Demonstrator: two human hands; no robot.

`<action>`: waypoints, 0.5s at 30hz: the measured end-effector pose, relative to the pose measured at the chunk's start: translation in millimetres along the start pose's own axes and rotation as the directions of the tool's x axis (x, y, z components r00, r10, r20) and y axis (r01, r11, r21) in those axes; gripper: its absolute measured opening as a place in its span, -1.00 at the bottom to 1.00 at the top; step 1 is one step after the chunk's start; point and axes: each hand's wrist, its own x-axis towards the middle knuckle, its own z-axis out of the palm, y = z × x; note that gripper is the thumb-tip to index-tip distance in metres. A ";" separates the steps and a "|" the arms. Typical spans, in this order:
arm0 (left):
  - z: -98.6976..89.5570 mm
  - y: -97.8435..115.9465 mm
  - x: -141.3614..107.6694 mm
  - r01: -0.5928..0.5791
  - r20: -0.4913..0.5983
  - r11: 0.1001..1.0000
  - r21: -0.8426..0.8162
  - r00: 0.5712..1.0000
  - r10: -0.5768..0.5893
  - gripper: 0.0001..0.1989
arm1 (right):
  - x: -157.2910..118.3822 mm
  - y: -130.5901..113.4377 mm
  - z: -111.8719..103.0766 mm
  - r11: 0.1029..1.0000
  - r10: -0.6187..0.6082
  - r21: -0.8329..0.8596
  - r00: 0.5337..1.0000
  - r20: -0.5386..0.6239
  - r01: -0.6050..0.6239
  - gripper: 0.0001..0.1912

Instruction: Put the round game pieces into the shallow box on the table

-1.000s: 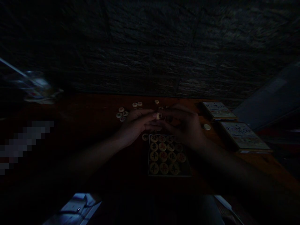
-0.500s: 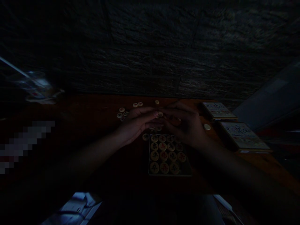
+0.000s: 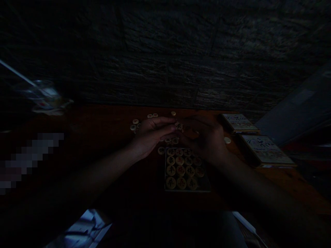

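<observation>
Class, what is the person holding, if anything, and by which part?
A round piece, held by its edge in the left hand; whether the right hand grips it too cannot be told.

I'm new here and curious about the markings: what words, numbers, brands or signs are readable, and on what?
"将", it seems: back-left disc in the tray.
"兵", in red: front row's second disc from left.
Disc at fingertips of the left hand: too dim.
Other discs, both boxes: too dim or blurred.
</observation>
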 end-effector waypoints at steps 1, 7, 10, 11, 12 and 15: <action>-0.1 -0.3 0.0 -0.006 -0.014 1.000 0.007 1.000 0.006 -0.76 | -0.1 -0.6 -0.4 1.000 0.003 -0.001 1.000 0.005 -0.003 -0.72; -1.3 -5.6 0.3 -0.043 -0.013 0.997 0.056 0.999 0.044 -0.74 | 2.6 -5.9 -5.9 0.999 0.023 -0.024 0.997 0.073 -0.022 -0.77; -0.2 -5.2 -0.2 -0.064 0.000 0.995 0.070 0.998 0.064 -0.73 | 5.6 -8.7 -13.9 0.998 0.055 -0.008 0.993 0.107 -0.055 -0.78; 0.3 -4.0 -0.3 -0.064 -0.004 0.995 0.072 0.998 0.064 -0.75 | 5.5 -9.7 -18.5 0.996 0.084 0.007 0.989 0.126 -0.085 -0.78; 0.8 -2.5 -0.4 -0.061 -0.013 0.996 0.070 0.998 0.062 -0.77 | 4.5 -10.8 -24.1 0.991 0.122 0.027 0.981 0.150 -0.128 -0.77; 1.1 2.4 0.2 -0.045 -0.048 0.998 0.046 0.998 0.047 -0.81 | -6.5 -15.6 -46.9 0.948 0.254 0.120 0.930 0.266 -0.293 -0.75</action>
